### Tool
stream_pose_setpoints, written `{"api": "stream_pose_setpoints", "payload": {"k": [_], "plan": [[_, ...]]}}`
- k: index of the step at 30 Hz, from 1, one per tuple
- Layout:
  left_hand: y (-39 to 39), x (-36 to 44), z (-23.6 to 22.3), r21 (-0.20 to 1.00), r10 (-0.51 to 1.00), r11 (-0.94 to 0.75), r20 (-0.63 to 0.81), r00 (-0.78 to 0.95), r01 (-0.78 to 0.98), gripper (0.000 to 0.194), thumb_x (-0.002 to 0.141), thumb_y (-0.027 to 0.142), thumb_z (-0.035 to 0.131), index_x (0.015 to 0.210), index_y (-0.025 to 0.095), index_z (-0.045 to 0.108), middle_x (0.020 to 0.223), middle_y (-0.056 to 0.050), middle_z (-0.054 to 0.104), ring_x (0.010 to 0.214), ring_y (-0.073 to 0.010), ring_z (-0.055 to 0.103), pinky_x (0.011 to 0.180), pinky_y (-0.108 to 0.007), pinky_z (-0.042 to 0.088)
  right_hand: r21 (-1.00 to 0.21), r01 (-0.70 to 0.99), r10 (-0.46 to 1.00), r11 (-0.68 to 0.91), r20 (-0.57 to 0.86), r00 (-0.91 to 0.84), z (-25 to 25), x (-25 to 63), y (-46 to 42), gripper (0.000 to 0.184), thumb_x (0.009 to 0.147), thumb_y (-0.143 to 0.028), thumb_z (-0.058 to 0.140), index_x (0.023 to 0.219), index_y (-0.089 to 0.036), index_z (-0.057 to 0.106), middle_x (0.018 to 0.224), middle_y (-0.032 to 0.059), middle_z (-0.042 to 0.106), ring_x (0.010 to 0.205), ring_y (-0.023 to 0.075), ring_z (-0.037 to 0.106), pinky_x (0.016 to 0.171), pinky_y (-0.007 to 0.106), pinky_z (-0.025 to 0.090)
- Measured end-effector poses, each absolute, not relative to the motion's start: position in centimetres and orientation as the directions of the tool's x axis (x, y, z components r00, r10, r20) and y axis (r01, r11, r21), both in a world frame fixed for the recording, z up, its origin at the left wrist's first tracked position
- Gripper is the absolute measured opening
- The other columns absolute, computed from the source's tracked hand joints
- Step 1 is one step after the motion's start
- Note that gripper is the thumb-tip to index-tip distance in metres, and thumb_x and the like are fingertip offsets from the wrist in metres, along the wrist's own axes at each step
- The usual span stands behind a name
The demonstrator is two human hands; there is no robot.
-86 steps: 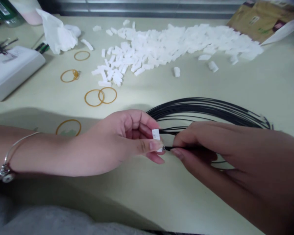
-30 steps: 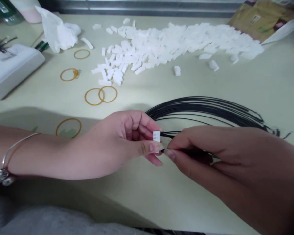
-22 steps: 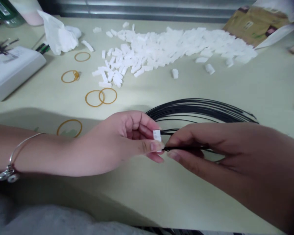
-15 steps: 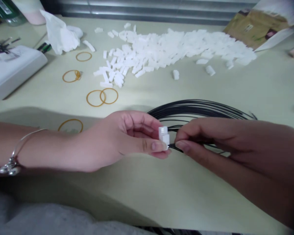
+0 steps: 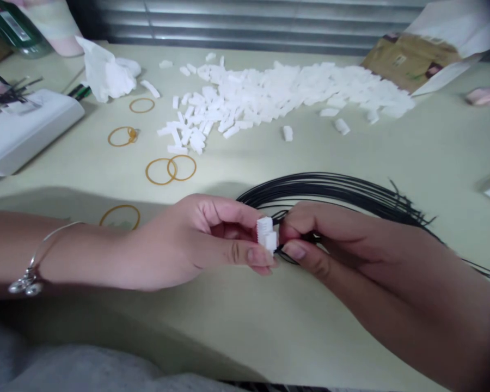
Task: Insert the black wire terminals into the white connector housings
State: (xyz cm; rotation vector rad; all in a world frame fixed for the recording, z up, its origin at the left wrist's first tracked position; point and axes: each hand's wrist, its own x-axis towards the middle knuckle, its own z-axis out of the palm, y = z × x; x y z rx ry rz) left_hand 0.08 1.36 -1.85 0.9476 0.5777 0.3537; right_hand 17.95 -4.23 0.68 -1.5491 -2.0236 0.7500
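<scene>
My left hand (image 5: pixel 196 242) pinches a small white plastic connector (image 5: pixel 266 234) between thumb and fingers, low over the table. My right hand (image 5: pixel 343 245) meets it from the right, its thumb and forefinger closed on a thin black wire whose end sits at the connector. A looped bundle of black wires (image 5: pixel 338 190) lies on the table just behind both hands and runs off to the right. A silver bracelet (image 5: pixel 28 277) hangs on my left wrist.
A big heap of white connectors (image 5: pixel 277 92) covers the far middle of the pale table (image 5: pixel 433 141). Several yellow rubber bands (image 5: pixel 170 169) lie at left. A crumpled tissue (image 5: pixel 106 73), a white box (image 5: pixel 20 128) and a brown paper bag (image 5: pixel 408 60) sit along the back.
The connector has turned in my left fingers and shows its broad side. My right fingers have closed in against it with the wire. The view has tilted up slightly.
</scene>
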Motion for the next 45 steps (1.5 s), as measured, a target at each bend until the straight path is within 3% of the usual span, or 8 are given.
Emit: {"api": "stream_pose_setpoints", "payload": {"k": [6, 13, 16, 20, 22, 27, 35, 45], "plan": [[1.2, -0.1, -1.5, 0.859, 0.485, 0.512, -0.314, 0.816, 0.026, 0.007, 0.075, 0.008, 0.064, 0.075, 0.015, 0.066, 0.071, 0.004, 0.065, 0.072, -0.0057, 0.061, 0.073, -0.015, 0.049, -0.708, 0.667, 0.964, 0.232, 0.079, -0.252, 1.1, 17.6, -4.4, 0.022, 0.080, -0.015, 0.042, 0.067, -0.027, 0.055, 0.065, -0.0076, 0.060, 0.054, 0.0104, 0.053, 0.049, 0.023, 0.045], [1.2, 0.2, -1.5, 0.849, 0.477, 0.527, -0.328, 0.815, 0.033, 0.010, 0.073, 0.004, 0.064, 0.073, 0.014, 0.066, 0.070, 0.005, 0.065, 0.069, -0.0040, 0.060, 0.072, -0.013, 0.049, -0.695, 0.644, 0.939, 0.321, 0.144, -0.313, 0.3, 18.1, -4.2, 0.019, 0.081, -0.020, 0.045, 0.065, -0.028, 0.054, 0.058, -0.0091, 0.057, 0.047, 0.0082, 0.050, 0.039, 0.021, 0.038], [1.3, 0.4, -1.5, 0.841, 0.481, 0.540, -0.330, 0.812, 0.022, 0.010, 0.074, 0.004, 0.063, 0.074, 0.013, 0.066, 0.069, 0.004, 0.066, 0.070, -0.0046, 0.061, 0.072, -0.014, 0.049, -0.620, 0.696, 0.924, 0.361, 0.139, -0.355, 0.5, 18.8, -4.2, 0.019, 0.085, -0.025, 0.043, 0.070, -0.030, 0.053, 0.059, -0.0078, 0.055, 0.049, 0.0102, 0.049, 0.042, 0.022, 0.039], [1.5, 0.5, -1.6, 0.830, 0.516, 0.557, -0.324, 0.793, -0.023, 0.010, 0.074, 0.004, 0.062, 0.076, 0.012, 0.066, 0.066, 0.003, 0.066, 0.067, -0.0047, 0.061, 0.070, -0.014, 0.048, -0.452, 0.763, 0.887, 0.461, 0.263, -0.380, 1.1, 19.6, -4.0, 0.011, 0.086, -0.030, 0.044, 0.083, -0.031, 0.054, 0.084, -0.0023, 0.056, 0.074, 0.0158, 0.055, 0.062, 0.027, 0.044], [1.5, 0.5, -1.8, 0.821, 0.527, 0.570, -0.331, 0.783, -0.036, 0.009, 0.074, 0.006, 0.063, 0.079, 0.012, 0.067, 0.067, 0.003, 0.066, 0.067, -0.0050, 0.061, 0.071, -0.015, 0.049, -0.413, 0.759, 0.862, 0.503, 0.297, -0.410, 1.2, 19.8, -3.9, 0.011, 0.084, -0.027, 0.046, 0.082, -0.031, 0.055, 0.090, 0.0000, 0.052, 0.079, 0.0172, 0.054, 0.061, 0.029, 0.043], [1.6, 0.5, -1.9, 0.805, 0.521, 0.593, -0.355, 0.776, -0.030, 0.007, 0.074, 0.008, 0.064, 0.078, 0.012, 0.066, 0.069, 0.003, 0.067, 0.067, -0.0045, 0.062, 0.071, -0.015, 0.048, -0.453, 0.745, 0.872, 0.489, 0.272, -0.407, 1.0, 19.8, -3.7, 0.017, 0.083, -0.021, 0.045, 0.076, -0.029, 0.057, 0.088, 0.0023, 0.051, 0.074, 0.0175, 0.052, 0.058, 0.030, 0.042], [1.5, 0.5, -1.7, 0.788, 0.523, 0.615, -0.386, 0.760, -0.023, 0.005, 0.073, 0.007, 0.064, 0.075, 0.012, 0.065, 0.067, 0.003, 0.066, 0.065, -0.0045, 0.062, 0.070, -0.016, 0.049, -0.453, 0.745, 0.871, 0.490, 0.298, -0.391, 0.9, 20.0, -3.6, 0.015, 0.083, -0.024, 0.047, 0.076, -0.030, 0.059, 0.083, 0.0010, 0.051, 0.066, 0.0149, 0.052, 0.054, 0.029, 0.042], [1.5, 0.6, -1.8, 0.804, 0.524, 0.595, -0.379, 0.763, -0.009, 0.007, 0.073, 0.007, 0.064, 0.076, 0.012, 0.066, 0.068, 0.004, 0.066, 0.066, -0.0044, 0.062, 0.071, -0.016, 0.048, -0.478, 0.739, 0.880, 0.475, 0.258, -0.398, 0.8, 19.9, -3.3, 0.021, 0.083, -0.021, 0.044, 0.074, -0.030, 0.060, 0.083, 0.0017, 0.053, 0.068, 0.0158, 0.053, 0.053, 0.029, 0.044]]}}
